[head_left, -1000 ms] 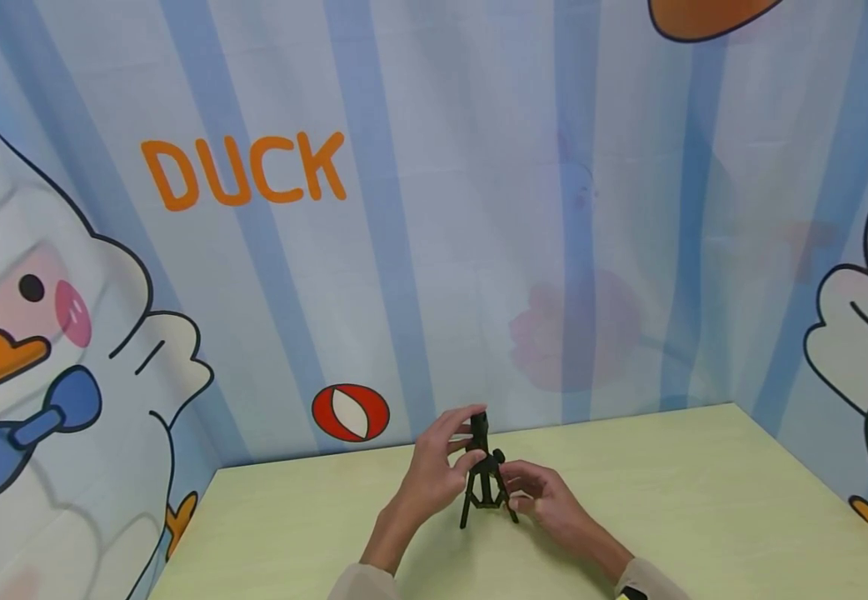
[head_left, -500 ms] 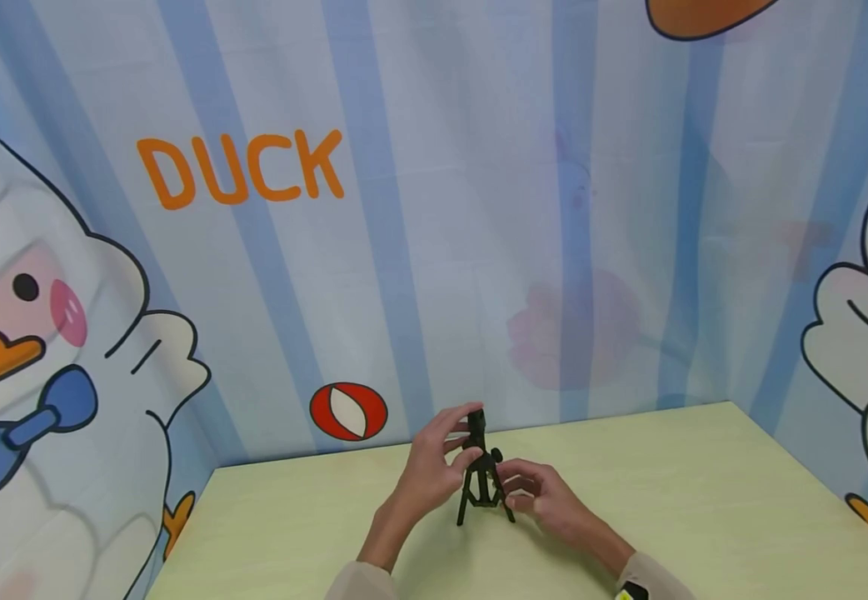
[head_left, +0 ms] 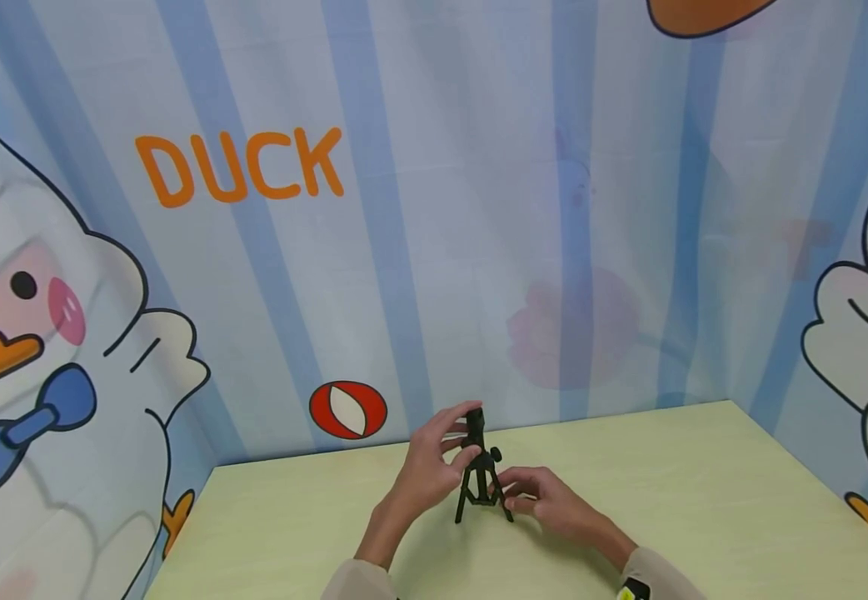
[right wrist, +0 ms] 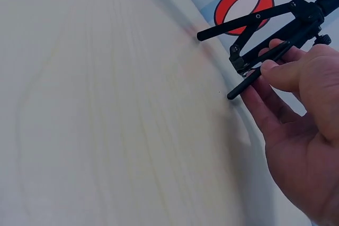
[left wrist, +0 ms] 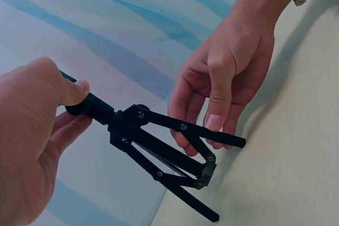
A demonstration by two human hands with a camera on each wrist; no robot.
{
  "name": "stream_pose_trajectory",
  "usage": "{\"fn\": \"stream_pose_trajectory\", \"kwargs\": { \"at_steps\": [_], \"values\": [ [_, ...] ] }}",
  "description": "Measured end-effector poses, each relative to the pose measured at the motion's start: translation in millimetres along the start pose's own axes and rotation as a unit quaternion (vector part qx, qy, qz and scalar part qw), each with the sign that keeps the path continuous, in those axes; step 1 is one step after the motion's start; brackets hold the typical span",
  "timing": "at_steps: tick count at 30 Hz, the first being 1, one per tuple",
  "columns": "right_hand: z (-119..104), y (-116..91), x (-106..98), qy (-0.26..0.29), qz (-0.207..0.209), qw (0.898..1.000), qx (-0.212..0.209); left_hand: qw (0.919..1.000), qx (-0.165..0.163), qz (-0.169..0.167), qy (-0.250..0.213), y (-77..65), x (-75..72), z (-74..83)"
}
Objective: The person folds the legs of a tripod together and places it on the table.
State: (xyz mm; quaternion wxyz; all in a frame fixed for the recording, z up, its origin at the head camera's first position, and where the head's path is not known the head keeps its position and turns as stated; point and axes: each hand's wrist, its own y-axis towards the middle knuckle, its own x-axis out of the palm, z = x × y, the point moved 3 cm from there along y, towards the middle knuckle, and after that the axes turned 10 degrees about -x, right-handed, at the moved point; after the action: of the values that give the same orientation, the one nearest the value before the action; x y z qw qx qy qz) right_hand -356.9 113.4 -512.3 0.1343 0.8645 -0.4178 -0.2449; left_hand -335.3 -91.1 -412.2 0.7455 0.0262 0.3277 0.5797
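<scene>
A small black tripod point(head_left: 482, 482) stands upright at the middle of the table, its legs spread and its feet close over the tabletop. My left hand point(head_left: 430, 467) grips its upper part from the left, thumb on the near side and a fingertip at the very top. From the right, my right hand point(head_left: 554, 506) pinches one leg low down. In the right wrist view the thumb lies on that tripod leg point(right wrist: 244, 86), with fingers behind it. Hinged braces join the legs to the centre column point(left wrist: 164, 148) in the left wrist view. A round knob point(head_left: 496, 454) sticks out to the right.
A pale wood-look table point(head_left: 666, 483) spreads around both hands. Behind it hangs a blue-striped curtain point(head_left: 464, 250) printed with ducks, the word DUCK and a red ball point(head_left: 348, 410). Printed sides close in at left and right.
Both hands and the tripod have shifted very slightly left in the head view. My right hand has dipped a little along the leg; the left hand keeps its grip.
</scene>
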Motion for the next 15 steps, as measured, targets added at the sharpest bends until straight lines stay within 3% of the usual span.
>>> {"fn": "stream_pose_trajectory", "kwargs": {
  "at_steps": [15],
  "values": [
    [3.4, -1.1, 0.3, -0.03, -0.009, 0.999, -0.013, 0.9999, 0.002, -0.009, -0.013, -2.9, 0.4, 5.0]
  ]
}}
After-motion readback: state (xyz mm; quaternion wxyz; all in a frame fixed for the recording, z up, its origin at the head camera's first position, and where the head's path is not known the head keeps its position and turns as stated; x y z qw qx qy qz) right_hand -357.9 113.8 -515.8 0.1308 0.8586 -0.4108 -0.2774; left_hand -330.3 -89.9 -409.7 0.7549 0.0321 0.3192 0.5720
